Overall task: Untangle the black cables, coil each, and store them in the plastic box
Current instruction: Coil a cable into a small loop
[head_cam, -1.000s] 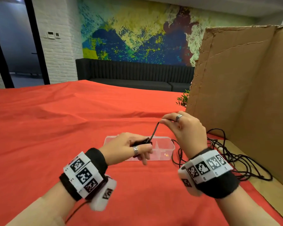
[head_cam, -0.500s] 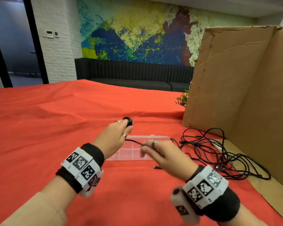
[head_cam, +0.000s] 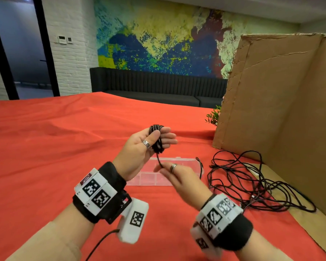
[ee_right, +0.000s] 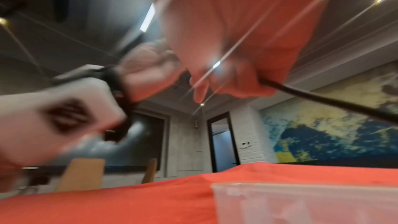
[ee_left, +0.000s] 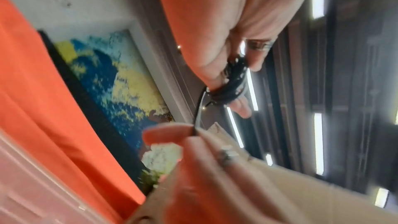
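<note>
We see our left hand raised over the red tablecloth, fingers wrapped in a coiled black cable. Below, our right hand pinches its loose strand above the clear plastic box, whose contents we cannot make out. Tangled cables lie right. The right wrist view alone shows wooden chairs.

1. Your black cable coil is wound on your left hand
2. Your plastic box is clear, on your red cloth
3. Your loose cables are black
4. Your wristbands are black, with white tags in black square patterns
5. Your cardboard is plain brown
6. Your mural is mottled blue, yellow, green and dark red
</note>
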`<state>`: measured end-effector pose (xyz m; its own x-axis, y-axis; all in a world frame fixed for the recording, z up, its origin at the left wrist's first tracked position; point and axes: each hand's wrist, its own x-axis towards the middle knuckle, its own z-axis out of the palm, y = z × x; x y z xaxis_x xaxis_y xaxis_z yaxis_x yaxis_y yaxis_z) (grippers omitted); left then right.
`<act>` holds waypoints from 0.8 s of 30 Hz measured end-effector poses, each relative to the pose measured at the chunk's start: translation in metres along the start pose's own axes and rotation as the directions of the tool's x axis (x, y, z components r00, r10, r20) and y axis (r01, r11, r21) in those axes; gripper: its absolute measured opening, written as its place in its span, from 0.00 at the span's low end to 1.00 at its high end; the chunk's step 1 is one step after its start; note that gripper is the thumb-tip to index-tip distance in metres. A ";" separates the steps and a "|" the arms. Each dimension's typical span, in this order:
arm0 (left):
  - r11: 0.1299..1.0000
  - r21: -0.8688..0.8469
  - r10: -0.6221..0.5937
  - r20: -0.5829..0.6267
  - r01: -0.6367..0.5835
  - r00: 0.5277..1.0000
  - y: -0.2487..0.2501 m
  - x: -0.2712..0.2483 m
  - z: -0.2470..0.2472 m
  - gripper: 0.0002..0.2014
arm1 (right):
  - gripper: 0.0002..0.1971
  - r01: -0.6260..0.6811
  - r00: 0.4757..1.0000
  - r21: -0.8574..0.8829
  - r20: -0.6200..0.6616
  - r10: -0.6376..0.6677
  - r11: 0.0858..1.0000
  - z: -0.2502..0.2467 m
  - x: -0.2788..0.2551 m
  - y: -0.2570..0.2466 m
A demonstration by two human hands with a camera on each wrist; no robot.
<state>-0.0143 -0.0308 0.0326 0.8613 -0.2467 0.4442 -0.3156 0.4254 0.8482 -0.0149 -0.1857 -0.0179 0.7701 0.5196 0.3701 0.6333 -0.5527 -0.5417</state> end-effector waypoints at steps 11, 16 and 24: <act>0.744 0.649 -0.300 0.108 0.161 0.948 -0.031 -0.023 -0.017 0.16 | 0.23 -0.117 0.883 -0.363 -0.463 -0.070 0.924 -0.030 -0.008 0.002; 0.949 0.145 -0.306 0.207 0.280 0.929 -0.022 -0.029 -0.012 0.12 | 0.13 -0.071 0.964 -0.040 -0.261 0.058 0.997 -0.029 -0.001 0.017; 0.977 0.214 0.023 -0.158 0.011 0.987 -0.026 -0.003 -0.019 0.07 | 0.14 -0.170 0.968 -0.149 0.159 0.193 0.974 0.015 -0.029 0.007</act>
<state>-0.0010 -0.0245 0.0038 0.9058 -0.0959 0.4127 -0.3838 0.2266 0.8952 -0.0337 -0.1953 -0.0438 0.8558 0.4998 0.1335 0.4973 -0.7237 -0.4785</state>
